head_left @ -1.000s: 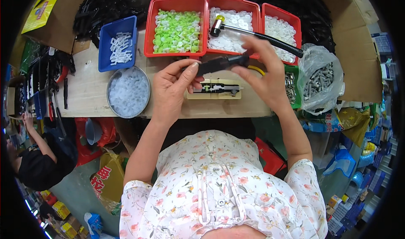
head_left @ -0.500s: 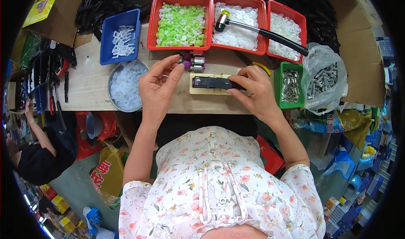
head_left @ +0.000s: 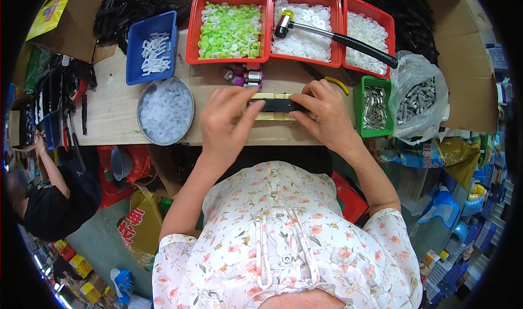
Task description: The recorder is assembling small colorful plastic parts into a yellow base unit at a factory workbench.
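The right hand [head_left: 326,113] has its thumb and fingers closed on the right end of a long, flat black plastic housing [head_left: 279,105]; the left hand [head_left: 226,121] is at the other end, blurred, so I cannot tell whether it pinches. Uneven pressure from the 2 hands could tilt the housing. It lies between them, over a cream rectangular block [head_left: 275,116]; beyond sit small purple-and-silver cylinders [head_left: 253,76].

Casing [head_left: 279,105]: on fixture [head_left: 273,116], between left hand [head_left: 224,118] and right hand [head_left: 325,113]
Hammer [head_left: 348,41]: across middle bin [head_left: 308,62] and right bin [head_left: 364,70]
Bowl [head_left: 140,113]: left of fixture
Pin box [head_left: 375,133]: right, beside plastic bag [head_left: 407,72]
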Motion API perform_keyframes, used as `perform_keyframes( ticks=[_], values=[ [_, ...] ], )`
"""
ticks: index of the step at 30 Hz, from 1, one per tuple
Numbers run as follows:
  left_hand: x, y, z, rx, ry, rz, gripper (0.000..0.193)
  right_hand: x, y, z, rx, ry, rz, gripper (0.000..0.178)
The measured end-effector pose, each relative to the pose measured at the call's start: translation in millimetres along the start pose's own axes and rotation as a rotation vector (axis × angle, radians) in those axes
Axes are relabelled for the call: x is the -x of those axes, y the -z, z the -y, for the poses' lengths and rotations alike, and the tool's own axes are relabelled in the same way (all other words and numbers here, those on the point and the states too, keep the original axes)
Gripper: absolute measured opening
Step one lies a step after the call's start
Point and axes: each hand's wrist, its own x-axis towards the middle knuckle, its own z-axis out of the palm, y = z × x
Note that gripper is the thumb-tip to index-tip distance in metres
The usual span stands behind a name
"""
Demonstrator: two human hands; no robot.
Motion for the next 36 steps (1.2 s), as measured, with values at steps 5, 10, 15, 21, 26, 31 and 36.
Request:
perform_keyframes(
  ticks=[5,10,15,21,26,31,36],
  values=[
    [4,-27,6,-0.197,-0.44,0.144,0.034,1,2,1,0.043,0.01,0.001,0.032],
    [12,-35,18,-0.202,-0.479,0.189,0.033,-20,29,-17,-0.002,0.015,-0.066,0.031],
    [14,-40,23,-0.212,-0.527,0.177,0.035,-65,48,-53,0.494,-0.001,-0.229,0.03],
    [12,-43,25,-0.242,-0.562,0.149,0.033,-76,45,-78,0.726,0.03,-0.047,0.021],
    [11,-41,24,-0.232,-0.57,0.109,0.033,-26,78,-21,0.248,-0.128,-0.16,0.016],
    [8,-42,25,-0.225,-0.598,0.107,0.03,45,72,9,-0.01,-0.258,0.099,0.02],
    [9,-41,26,-0.23,-0.606,0.115,0.029,59,58,16,-0.006,-0.237,0.109,0.024]
  ],
)
